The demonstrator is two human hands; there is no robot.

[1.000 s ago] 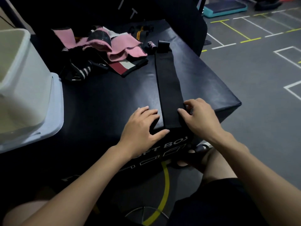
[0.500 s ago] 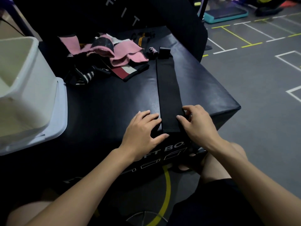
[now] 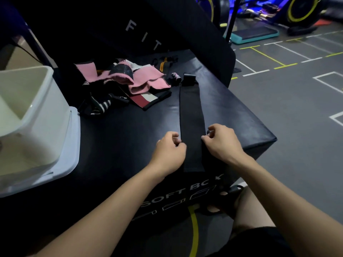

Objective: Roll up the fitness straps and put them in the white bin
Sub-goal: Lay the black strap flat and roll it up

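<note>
Two hands frame a black strap (image 3: 191, 115) laid flat and lengthwise at the centre of the frame, on top of a black soft box (image 3: 118, 138). The left hand (image 3: 169, 152) pinches the strap's left edge with curled fingers, and the right hand (image 3: 221, 142) pinches its right edge directly opposite; the strap's near end lies between the wrists, at the box's front edge. The white bin (image 3: 31, 115) stands at the left edge of the frame, cut off there, well apart from the strap. A heap of pink and black straps (image 3: 128, 86) sits at upper centre-left; its darker pieces are hard to tell apart in the dim light.
</note>
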